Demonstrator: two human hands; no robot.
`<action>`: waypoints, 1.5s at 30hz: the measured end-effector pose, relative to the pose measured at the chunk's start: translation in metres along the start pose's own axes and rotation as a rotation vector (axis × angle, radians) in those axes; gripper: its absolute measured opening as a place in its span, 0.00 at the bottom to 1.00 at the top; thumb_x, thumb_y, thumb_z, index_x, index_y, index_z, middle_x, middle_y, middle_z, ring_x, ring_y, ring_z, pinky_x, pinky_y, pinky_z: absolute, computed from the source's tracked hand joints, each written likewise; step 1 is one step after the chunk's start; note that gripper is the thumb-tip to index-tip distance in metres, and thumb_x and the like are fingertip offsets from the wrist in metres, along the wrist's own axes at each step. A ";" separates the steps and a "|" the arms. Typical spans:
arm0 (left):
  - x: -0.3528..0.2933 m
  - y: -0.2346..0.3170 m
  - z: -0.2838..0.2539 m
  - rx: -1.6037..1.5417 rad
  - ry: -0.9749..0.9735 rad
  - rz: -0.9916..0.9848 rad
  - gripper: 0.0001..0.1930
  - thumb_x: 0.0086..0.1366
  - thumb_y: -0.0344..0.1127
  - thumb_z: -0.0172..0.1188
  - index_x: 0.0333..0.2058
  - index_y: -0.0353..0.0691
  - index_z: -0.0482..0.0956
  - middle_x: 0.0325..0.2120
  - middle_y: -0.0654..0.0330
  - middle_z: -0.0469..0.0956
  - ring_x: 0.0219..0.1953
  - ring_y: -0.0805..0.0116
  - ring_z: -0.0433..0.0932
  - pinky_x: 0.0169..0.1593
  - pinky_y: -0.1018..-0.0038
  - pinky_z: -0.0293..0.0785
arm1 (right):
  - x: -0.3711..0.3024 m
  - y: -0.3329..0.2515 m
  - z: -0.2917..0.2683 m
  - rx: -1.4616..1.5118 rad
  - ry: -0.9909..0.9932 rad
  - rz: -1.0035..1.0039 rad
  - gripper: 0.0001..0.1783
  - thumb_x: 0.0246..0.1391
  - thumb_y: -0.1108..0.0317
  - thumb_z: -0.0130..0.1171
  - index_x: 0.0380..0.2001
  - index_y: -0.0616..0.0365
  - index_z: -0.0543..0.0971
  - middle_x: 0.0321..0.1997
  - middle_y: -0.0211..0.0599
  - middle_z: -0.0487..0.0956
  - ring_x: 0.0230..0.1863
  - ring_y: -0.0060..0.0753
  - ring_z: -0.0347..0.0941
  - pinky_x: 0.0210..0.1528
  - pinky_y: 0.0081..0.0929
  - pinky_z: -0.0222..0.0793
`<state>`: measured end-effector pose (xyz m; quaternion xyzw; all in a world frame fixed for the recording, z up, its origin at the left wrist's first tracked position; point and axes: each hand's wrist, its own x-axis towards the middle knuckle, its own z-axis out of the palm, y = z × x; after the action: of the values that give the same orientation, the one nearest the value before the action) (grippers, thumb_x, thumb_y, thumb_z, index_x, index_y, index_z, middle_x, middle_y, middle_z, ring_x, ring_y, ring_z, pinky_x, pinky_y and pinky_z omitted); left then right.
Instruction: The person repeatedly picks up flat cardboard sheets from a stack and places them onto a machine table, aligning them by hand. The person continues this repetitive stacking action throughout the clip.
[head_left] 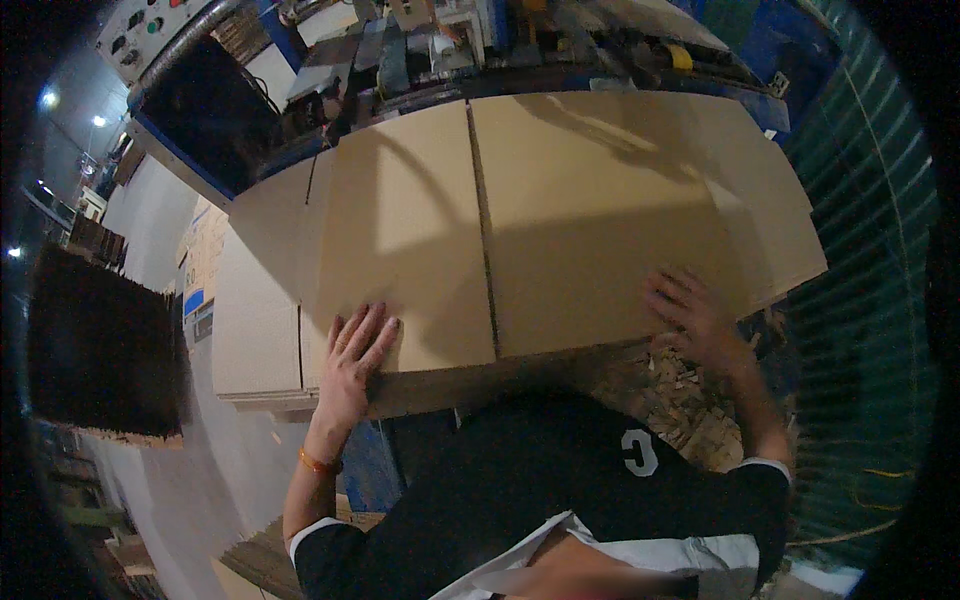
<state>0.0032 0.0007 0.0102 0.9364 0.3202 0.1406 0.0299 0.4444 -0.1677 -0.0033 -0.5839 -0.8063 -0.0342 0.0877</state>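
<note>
Pressing flat on the large tan corrugated cardboard sheet [560,220], left hand [355,360] spreads open at its near edge; right hand [695,320], fingers splayed, rests near the near right corner. Sheet lies unfolded atop the cardboard stack [260,330], seemingly just positioned, nothing gripped.

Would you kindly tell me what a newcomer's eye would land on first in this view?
First, the big stack of flat cardboard sheets filling the middle. The left hand lies flat on its near edge, the right hand spread on its near right part. Behind it, at the top, stands blue machinery with a control panel.
</note>
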 end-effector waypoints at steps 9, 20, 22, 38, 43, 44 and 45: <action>0.114 -0.064 0.018 -0.010 0.209 0.054 0.33 0.50 0.27 0.59 0.57 0.47 0.64 0.55 0.52 0.64 0.56 0.52 0.64 0.57 0.64 0.62 | 0.103 0.121 0.012 -0.075 0.006 0.096 0.39 0.44 0.38 0.54 0.57 0.50 0.67 0.62 0.40 0.62 0.63 0.45 0.54 0.62 0.44 0.50; 0.222 -0.131 0.060 0.260 0.348 -0.151 0.27 0.57 0.31 0.54 0.56 0.41 0.62 0.53 0.50 0.65 0.55 0.50 0.64 0.56 0.63 0.62 | 0.202 0.132 0.029 -0.334 0.091 0.713 0.35 0.49 0.38 0.49 0.57 0.45 0.66 0.62 0.38 0.61 0.63 0.46 0.54 0.61 0.49 0.50; 0.225 -0.139 0.059 0.377 0.279 -0.286 0.29 0.56 0.36 0.57 0.56 0.38 0.61 0.54 0.48 0.64 0.57 0.50 0.61 0.58 0.62 0.60 | 0.212 0.116 0.026 -0.387 0.035 0.748 0.33 0.50 0.43 0.51 0.56 0.48 0.66 0.64 0.40 0.58 0.64 0.47 0.52 0.63 0.50 0.47; -0.180 -0.228 0.065 -0.126 0.807 -1.424 0.12 0.60 0.39 0.54 0.36 0.37 0.78 0.27 0.50 0.77 0.26 0.57 0.74 0.34 0.65 0.71 | -0.066 0.121 0.042 -0.038 0.670 1.357 0.35 0.51 0.53 0.55 0.58 0.62 0.62 0.57 0.53 0.65 0.58 0.51 0.61 0.58 0.37 0.57; -0.196 -0.248 0.073 0.931 0.470 -0.692 0.10 0.61 0.42 0.53 0.35 0.46 0.80 0.24 0.56 0.77 0.24 0.56 0.74 0.27 0.59 0.69 | -0.032 0.115 0.003 0.243 1.645 0.892 0.27 0.52 0.72 0.54 0.56 0.63 0.63 0.40 0.37 0.74 0.33 0.31 0.69 0.36 0.25 0.66; -0.195 -0.243 0.067 0.913 0.476 -0.818 0.11 0.60 0.41 0.53 0.37 0.46 0.79 0.25 0.55 0.77 0.26 0.56 0.75 0.29 0.60 0.70 | -0.032 0.118 -0.007 0.239 1.764 0.750 0.25 0.51 0.74 0.55 0.53 0.63 0.64 0.39 0.36 0.74 0.34 0.30 0.69 0.37 0.26 0.66; -0.193 -0.234 0.057 0.893 0.486 -0.939 0.11 0.60 0.40 0.53 0.39 0.45 0.79 0.27 0.54 0.77 0.27 0.56 0.75 0.30 0.61 0.70 | -0.033 0.123 -0.019 0.404 1.892 0.690 0.24 0.49 0.75 0.55 0.51 0.64 0.65 0.37 0.36 0.74 0.35 0.30 0.69 0.38 0.26 0.66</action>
<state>-0.2653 0.0708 -0.1261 0.5631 0.7166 0.1732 -0.3732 0.5732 -0.1629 0.0035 -0.4923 -0.1860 -0.3170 0.7890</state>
